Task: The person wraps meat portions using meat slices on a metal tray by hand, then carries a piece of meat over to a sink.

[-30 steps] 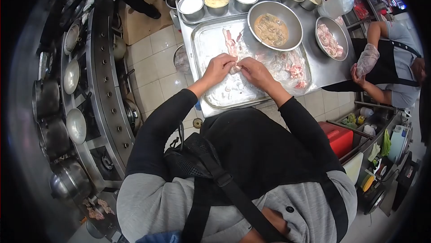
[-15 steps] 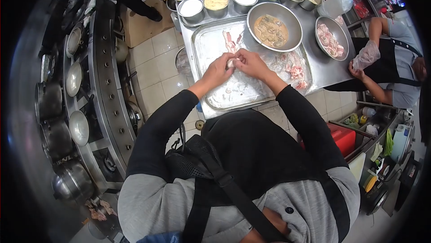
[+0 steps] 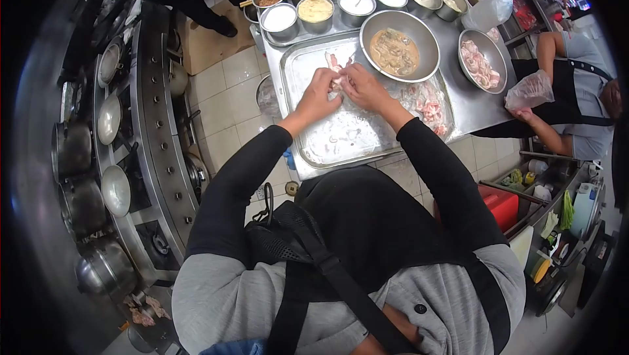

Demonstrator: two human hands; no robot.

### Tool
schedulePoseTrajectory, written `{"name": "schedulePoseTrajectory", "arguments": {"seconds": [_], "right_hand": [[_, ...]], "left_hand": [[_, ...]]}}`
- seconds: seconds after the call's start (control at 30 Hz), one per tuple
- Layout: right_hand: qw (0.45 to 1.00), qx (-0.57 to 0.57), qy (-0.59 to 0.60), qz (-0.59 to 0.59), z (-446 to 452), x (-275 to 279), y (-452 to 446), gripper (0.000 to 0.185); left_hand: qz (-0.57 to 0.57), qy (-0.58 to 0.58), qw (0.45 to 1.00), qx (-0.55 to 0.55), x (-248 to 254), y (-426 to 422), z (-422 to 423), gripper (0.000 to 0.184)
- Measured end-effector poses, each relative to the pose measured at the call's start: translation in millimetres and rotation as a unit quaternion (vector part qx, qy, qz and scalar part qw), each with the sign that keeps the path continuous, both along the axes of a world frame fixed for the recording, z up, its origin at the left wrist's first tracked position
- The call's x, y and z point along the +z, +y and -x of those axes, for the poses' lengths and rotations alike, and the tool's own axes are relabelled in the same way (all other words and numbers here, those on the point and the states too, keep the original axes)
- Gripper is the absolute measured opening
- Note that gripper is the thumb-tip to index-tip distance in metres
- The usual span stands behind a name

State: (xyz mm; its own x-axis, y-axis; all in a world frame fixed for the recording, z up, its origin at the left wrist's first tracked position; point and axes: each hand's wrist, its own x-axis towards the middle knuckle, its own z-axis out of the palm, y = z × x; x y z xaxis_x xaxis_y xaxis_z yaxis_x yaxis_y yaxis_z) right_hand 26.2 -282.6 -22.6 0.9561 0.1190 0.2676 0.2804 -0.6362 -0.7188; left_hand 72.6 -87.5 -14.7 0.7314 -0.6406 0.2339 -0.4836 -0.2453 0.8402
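Note:
Over the metal tray [image 3: 304, 66], my left hand [image 3: 319, 95] and my right hand [image 3: 363, 89] meet with fingertips pinched together. Between them is a thin slice of pink-and-white meat [image 3: 335, 62], partly bunched up. Its far end lies flat on the tray just beyond my fingers, and what is inside the fold is hidden. On the tray's right side, a loose pile of meat slices [image 3: 430, 107] rests on clear plastic. A large steel bowl [image 3: 431, 47] holds grey pieces in an orange-brown sauce and overlaps the tray's far right corner.
A steel bowl of rolled meat slices [image 3: 480, 63] stands right of the tray. Behind the tray are several metal containers, including one of yellow paste [image 3: 316, 9]. A co-worker at right holds a plastic bag [image 3: 531, 89]. A stove [image 3: 154, 125] with pans runs along the left.
Both hands have shifted slightly away from me along the meat slice, so less of its far end shows. The co-worker's hands and plastic bag have moved a little.

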Motion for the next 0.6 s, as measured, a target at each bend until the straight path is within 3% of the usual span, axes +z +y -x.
{"name": "schedulePoseTrajectory", "arguments": {"seconds": [0.13, 0.33, 0.43, 0.47, 0.57, 0.6], "right_hand": [[1.000, -0.012, 0.019, 0.001, -5.2, 4.4, 5.1, 0.038], [1.000, -0.013, 0.025, -0.006, 13.2, 23.3, 19.9, 0.035], [0.998, 0.003, 0.050, -0.034, 54.2, 37.2, 34.8, 0.038], [0.990, -0.012, 0.132, -0.046, 67.7, 34.6, 36.2, 0.035], [0.989, -0.004, 0.126, -0.074, 88.8, 23.2, 36.8, 0.028], [0.999, -0.010, -0.004, -0.034, 84.6, 19.7, 37.8, 0.023]], "left_hand": [[-0.011, -0.064, 0.995, 0.071, -16.3, -17.9, -8.1, 0.039], [0.003, -0.016, 1.000, 0.022, 1.1, 4.7, -9.7, 0.040], [0.004, 0.073, 0.996, -0.048, 27.1, 24.5, 19.0, 0.044], [-0.069, 0.129, 0.987, -0.061, 39.2, 30.5, 28.2, 0.036], [-0.112, 0.279, 0.953, -0.048, -8.2, 42.0, 37.5, 0.028], [-0.144, 0.272, 0.952, -0.001, 3.2, 39.4, 39.6, 0.024]]}}
